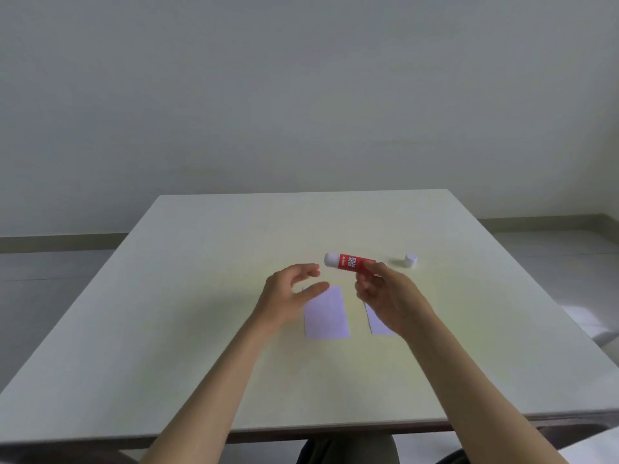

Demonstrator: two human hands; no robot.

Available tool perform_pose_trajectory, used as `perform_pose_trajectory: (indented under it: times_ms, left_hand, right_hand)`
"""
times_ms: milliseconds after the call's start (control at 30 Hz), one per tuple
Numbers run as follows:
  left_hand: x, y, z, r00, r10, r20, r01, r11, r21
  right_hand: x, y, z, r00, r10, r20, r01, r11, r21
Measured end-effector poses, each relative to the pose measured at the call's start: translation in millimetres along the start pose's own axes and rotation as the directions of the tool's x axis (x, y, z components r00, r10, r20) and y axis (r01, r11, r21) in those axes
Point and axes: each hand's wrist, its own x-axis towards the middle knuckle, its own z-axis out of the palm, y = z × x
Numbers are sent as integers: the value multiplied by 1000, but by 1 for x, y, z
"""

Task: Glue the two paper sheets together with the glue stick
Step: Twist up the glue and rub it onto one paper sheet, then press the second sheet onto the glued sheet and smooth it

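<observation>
A red glue stick [348, 262] with a white end pointing left is held level above the table, my right hand [385, 296] shut on its right end. Its white cap [410, 261] stands on the table to the right, apart from the stick. My left hand [291, 293] hovers open just left of the stick's white end, fingers spread and not touching it. Two pale lilac paper sheets lie flat side by side: the left sheet [326, 314] partly under my left fingers, the right sheet [376, 321] mostly hidden behind my right hand.
The cream table [201, 329] spans most of the view, its near edge at the bottom and its far edge against a plain wall. A white object [589, 324] shows past the table's right edge.
</observation>
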Motion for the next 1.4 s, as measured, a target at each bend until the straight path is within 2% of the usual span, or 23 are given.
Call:
perform_pose_trajectory:
  times_ms: [67, 167, 267, 400, 533, 600, 667, 733, 800, 833, 933, 1133, 1233, 1400]
  left_hand:
    - [-4, 12, 16, 994, -70, -85, 52, 977, -207]
    - [-8, 24, 31, 974, -146, -171, 61, 903, -425]
    - [-10, 27, 33, 945, -204, -257, 48, 861, -506]
    - [-11, 24, 25, 919, -252, -305, 22, 802, -597]
    - [8, 17, -2, 884, -209, -417, -17, 879, -476]
    - [20, 15, -21, 861, -158, -483, -24, 937, -349]
    - [28, 15, -37, 853, -101, -512, 4, 982, -187]
    - [35, 14, -47, 839, -76, -539, 54, 997, -56]
    - [39, 10, -53, 836, -77, -543, 108, 994, 25]
    - [41, 8, -54, 842, -81, -533, 131, 990, 57]
    - [43, -4, -54, 864, -106, -492, 178, 979, 103]
    - [43, -16, -43, 878, -96, -469, 166, 980, 111]
    - [44, -18, -40, 889, -98, -448, 165, 980, 112]
    - [45, -22, -36, 906, -105, -409, 175, 975, 138]
  right_hand:
    - [-1, 10, 12, 997, 38, 60, -46, 991, 127]
    - [-3, 25, 26, 983, 9, 185, -34, 990, 133]
    - [-3, 39, 33, 973, -17, 232, -2, 997, 80]
    - [-1, 48, 26, 988, 29, 153, -31, 999, 13]
    - [-1, 43, 1, 1000, 5, -21, -8, 984, -179]
    - [1, 34, -14, 992, -78, -103, 47, 959, -278]
    - [5, 24, -31, 951, -219, -217, 101, 886, -452]
    - [12, 15, -50, 872, -378, -311, 85, 743, -664]
    - [20, 9, -70, 806, -485, -340, 1, 575, -818]
    - [24, 7, -78, 795, -507, -332, -37, 506, -862]
    - [34, 6, -90, 845, -453, -284, -124, 351, -928]
    - [42, 13, -84, 927, -307, -215, -233, -23, -972]
    - [44, 11, -79, 930, -301, -211, -237, -50, -970]
    - [46, 10, -81, 924, -302, -233, -237, 25, -971]
